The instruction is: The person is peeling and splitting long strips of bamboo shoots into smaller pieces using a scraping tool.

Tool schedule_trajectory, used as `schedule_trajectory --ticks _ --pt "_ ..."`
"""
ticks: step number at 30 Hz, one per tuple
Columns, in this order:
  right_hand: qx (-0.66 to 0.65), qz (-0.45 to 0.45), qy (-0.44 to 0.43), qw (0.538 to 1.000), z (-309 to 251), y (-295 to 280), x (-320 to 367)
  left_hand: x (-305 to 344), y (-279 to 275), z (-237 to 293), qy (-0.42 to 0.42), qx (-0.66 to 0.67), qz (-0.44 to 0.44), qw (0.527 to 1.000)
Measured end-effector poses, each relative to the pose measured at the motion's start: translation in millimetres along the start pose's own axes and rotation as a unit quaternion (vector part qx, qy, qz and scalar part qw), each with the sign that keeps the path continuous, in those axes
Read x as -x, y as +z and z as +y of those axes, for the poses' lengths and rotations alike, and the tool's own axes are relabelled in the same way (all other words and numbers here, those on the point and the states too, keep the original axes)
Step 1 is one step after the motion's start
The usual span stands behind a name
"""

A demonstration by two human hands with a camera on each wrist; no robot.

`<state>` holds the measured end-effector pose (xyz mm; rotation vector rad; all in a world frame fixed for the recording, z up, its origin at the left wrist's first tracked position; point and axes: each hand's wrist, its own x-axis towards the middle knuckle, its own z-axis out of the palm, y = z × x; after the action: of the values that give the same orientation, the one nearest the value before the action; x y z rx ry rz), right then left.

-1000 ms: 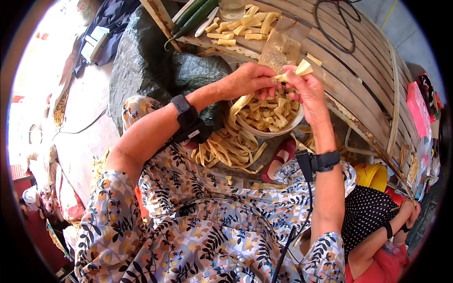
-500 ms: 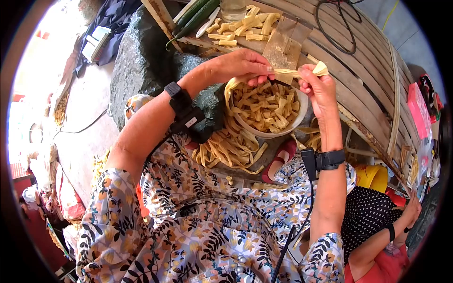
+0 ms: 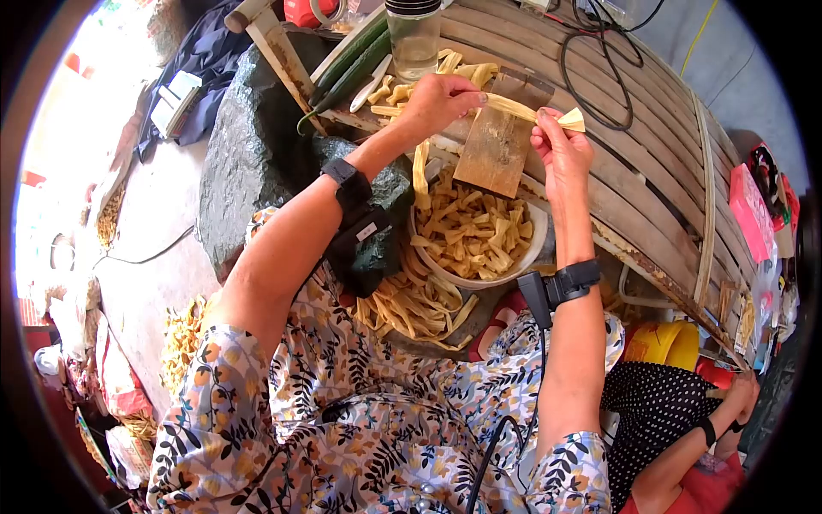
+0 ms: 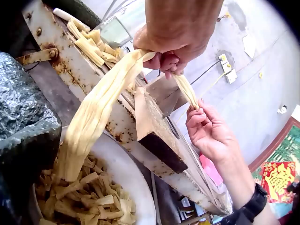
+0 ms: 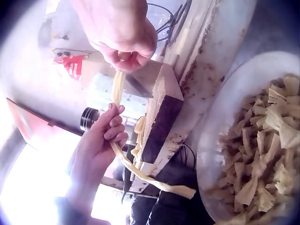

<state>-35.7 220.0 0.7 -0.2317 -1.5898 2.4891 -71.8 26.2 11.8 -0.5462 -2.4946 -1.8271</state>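
My left hand (image 3: 443,104) pinches a pale yellow, pleated strip (image 3: 511,106) over the wooden block (image 3: 497,156). At the strip's other end, my right hand (image 3: 563,147) pinches it just short of a flared tip. The stretch between the hands is pulled nearly straight. From the left hand a long, wide tail of the strip (image 4: 96,108) hangs down toward the white bowl (image 4: 140,192) in the left wrist view. Cut yellow pieces (image 3: 479,227), some flared like bows, fill this bowl below the hands.
Behind the hands is a slatted wooden bench (image 3: 651,163) with a rusty edge. It carries cucumbers (image 3: 355,73), a white-handled tool (image 3: 371,83), a jar (image 3: 413,43), more yellow pieces and a black cable (image 3: 591,34). Long strips (image 3: 402,304) lie under the bowl. Another person's arm (image 3: 685,458) is at right.
Both hands have risen and moved forward from above the bowl to above the block, drawing apart along the strip, so more of it shows between them. The head view has shifted slightly.
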Motion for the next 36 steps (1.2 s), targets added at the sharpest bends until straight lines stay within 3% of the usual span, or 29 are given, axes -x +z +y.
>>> schedule_trajectory --ticks 14,17,18,21,22,26,27,29,31,33,34,36 --pt "0.014 0.028 -0.001 0.999 7.9 1.9 -14.8 -15.5 9.3 -22.3 0.006 -0.02 0.033 0.999" --pt "0.108 0.027 -0.021 0.994 21.0 -3.3 -14.6 -8.6 16.1 -39.4 0.028 -0.072 0.065 0.995" --pt "0.188 0.039 -0.063 0.979 22.3 -6.4 -11.9 -5.9 17.3 -37.2 0.036 -0.098 0.075 0.992" --pt "0.174 0.067 -0.039 0.982 13.8 -21.9 -3.2 2.3 -2.2 -26.5 -0.083 0.03 0.034 0.996" --pt "0.167 0.03 -0.023 0.985 1.4 -16.9 7.3 11.2 -6.6 -10.4 -0.122 0.157 -0.029 0.98" --pt "0.241 -0.15 0.09 0.955 -21.5 -10.6 54.3 40.3 -12.5 10.3 -0.218 0.305 -0.138 0.917" --pt "0.273 -0.175 0.095 0.941 -23.0 -10.5 65.5 44.3 -13.3 9.7 -0.209 0.308 -0.158 0.914" --pt "0.328 -0.218 0.022 0.919 -14.4 -18.5 75.2 49.9 -13.9 10.1 -0.187 0.313 -0.2 0.909" --pt "0.385 -0.18 -0.029 0.905 -23.1 -17.7 79.2 52.7 -10.4 7.8 -0.154 0.256 -0.193 0.935" --pt "0.339 -0.136 -0.094 0.926 -26.3 -20.6 73.6 57.0 -4.1 6.8 -0.123 0.198 -0.188 0.954" --pt "0.319 -0.119 -0.11 0.934 -26.5 -20.0 71.5 61.5 -0.2 7.3 -0.061 0.178 -0.182 0.965" --pt "0.291 -0.099 -0.13 0.943 -27.5 -16.0 72.1 70.6 13.0 13.3 0.045 -0.004 -0.14 0.989"
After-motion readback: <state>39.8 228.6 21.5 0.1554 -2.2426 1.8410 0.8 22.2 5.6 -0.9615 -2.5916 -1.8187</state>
